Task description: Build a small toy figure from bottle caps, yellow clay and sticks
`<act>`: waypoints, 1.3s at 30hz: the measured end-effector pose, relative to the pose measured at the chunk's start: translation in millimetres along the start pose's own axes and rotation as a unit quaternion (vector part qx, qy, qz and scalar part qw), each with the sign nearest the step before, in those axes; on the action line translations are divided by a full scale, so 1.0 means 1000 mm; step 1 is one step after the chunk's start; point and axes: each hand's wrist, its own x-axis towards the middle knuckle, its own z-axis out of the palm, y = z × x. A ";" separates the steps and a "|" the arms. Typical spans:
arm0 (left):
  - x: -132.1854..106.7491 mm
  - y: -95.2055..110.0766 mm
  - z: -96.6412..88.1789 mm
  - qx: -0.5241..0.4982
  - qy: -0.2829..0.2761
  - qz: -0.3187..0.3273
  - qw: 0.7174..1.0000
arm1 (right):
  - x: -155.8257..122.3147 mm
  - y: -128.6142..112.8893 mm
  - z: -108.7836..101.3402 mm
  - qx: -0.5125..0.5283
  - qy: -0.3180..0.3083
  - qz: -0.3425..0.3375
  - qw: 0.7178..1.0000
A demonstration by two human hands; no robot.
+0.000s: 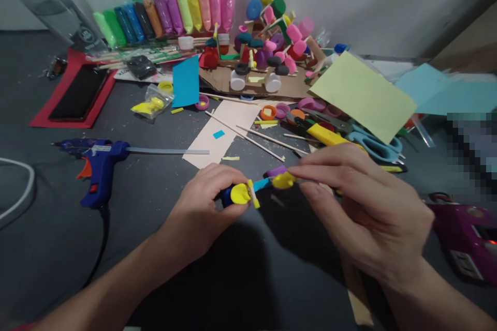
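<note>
Just above the table, between my two hands, is a small craft model (262, 184) with a blue strip along its middle. A yellow disc (240, 194) and a dark blue round piece sit at its left end, beside a short pale stick with yellow tips. My left hand (212, 196) is closed around that end, thumb and fingers pinching it. At the other end are a yellow lump (283, 181) and a purple round piece (276, 171). My right hand (357, 207) is closed there, its fingertips pinching the end; the exact contact is partly hidden and slightly blurred.
A blue glue gun (103, 160) lies left, a grey glue stick jutting from it. Wooden sticks (252, 139), a yellow-handled cutter (330, 134) and blue-handled scissors (376, 146) lie ahead. Behind stand wheeled models on cardboard (221, 81) and clay packs (166, 13). A purple device (462, 238) is right.
</note>
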 end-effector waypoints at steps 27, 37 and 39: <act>-0.002 -0.006 -0.006 0.069 -0.040 0.094 0.992 | -0.006 -0.006 0.014 -0.158 -0.219 -0.066 0.961; -0.004 -0.005 -0.004 0.073 -0.024 0.089 0.993 | -0.002 -0.016 -0.003 0.016 -0.311 0.132 0.941; -0.004 -0.005 -0.003 0.060 -0.023 0.084 0.994 | 0.000 -0.015 -0.005 0.043 -0.328 0.177 0.927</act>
